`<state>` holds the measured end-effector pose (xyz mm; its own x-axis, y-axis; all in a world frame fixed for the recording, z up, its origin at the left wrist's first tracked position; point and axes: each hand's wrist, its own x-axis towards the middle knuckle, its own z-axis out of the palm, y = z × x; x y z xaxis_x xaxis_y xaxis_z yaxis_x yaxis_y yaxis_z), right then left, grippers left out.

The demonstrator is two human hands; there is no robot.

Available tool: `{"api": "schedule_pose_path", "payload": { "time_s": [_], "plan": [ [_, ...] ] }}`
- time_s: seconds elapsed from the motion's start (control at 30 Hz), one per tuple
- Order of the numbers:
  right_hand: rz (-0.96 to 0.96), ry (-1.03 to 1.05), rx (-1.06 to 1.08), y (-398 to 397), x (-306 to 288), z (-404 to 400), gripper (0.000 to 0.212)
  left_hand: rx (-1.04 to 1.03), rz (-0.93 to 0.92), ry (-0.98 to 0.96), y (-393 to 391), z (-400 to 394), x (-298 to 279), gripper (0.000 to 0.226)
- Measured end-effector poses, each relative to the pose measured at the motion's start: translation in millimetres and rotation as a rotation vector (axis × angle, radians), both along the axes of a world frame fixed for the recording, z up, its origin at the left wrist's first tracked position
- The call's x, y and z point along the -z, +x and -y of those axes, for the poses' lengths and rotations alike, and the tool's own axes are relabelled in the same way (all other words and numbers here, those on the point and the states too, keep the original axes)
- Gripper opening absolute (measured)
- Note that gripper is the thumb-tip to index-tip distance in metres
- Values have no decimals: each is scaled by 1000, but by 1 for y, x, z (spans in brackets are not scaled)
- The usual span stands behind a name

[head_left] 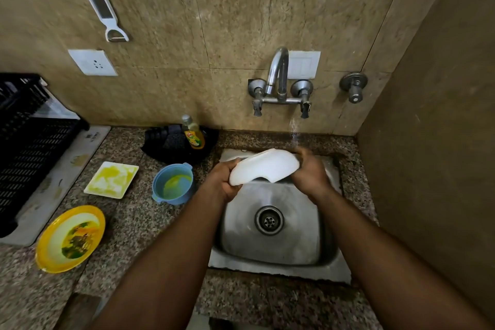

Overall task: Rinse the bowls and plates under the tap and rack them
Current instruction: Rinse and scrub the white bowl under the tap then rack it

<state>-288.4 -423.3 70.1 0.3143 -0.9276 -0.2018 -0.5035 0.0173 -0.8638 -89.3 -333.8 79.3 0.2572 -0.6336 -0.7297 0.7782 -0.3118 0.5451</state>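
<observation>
I hold a white plate (263, 169) tilted over the steel sink (273, 254), its underside facing me. My left hand (223, 181) grips its lower left edge and my right hand (308, 171) holds its right edge. A thin stream of water (293, 134) falls from the tap (278, 72) onto the plate's far right end. On the counter to the left lie a white square plate (112, 179) smeared yellow, a blue bowl (173, 183) with yellow residue and a yellow round plate (70, 238) with food remains. The black rack (24, 142) stands at the far left.
A dish soap bottle (192, 132) stands on a black tray (160, 139) behind the blue bowl. A peeler (100, 4) hangs on the tiled wall above a socket (92, 62). A wall closes the right side (428, 142).
</observation>
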Motion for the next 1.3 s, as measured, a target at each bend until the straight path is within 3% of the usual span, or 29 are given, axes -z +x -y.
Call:
{"api": "schedule_pose_path", "payload": {
  "time_s": [0.07, 0.13, 0.2, 0.27, 0.6, 0.7, 0.87, 1.1, 1.23, 1.3],
  "plan": [
    [231, 431, 111, -9, 3, -7, 39, -29, 48, -31, -3, 0, 2, 20],
    [457, 719, 184, -16, -2, -12, 42, -24, 95, -28, -3, 1, 5, 32],
    [643, 855, 274, -21, -4, -12, 42, -25, 120, -13, -4, 0, 6, 36],
    [747, 923, 337, -22, -6, -9, 26, 2, 154, 5, -6, -2, 11, 36],
    [675, 958, 180, -7, 1, -18, 21, 250, 479, 228, -4, -20, 21, 32],
    [665, 926, 169, 3, 4, -24, 17, 270, 638, 261, 1, -26, 29, 47],
    [633, 931, 193, 13, 7, -27, 27, 313, 623, 290, 14, -42, 24, 39],
    [698, 876, 172, 54, -14, -36, 25, 248, 735, 218, 90, -81, 20, 27],
    [764, 840, 78, 123, -31, -54, 34, 187, 872, 263, 157, -122, 3, 20],
    [783, 839, 21, 168, -39, -68, 27, 151, 982, 306, 194, -144, -5, 17]
  ]
}}
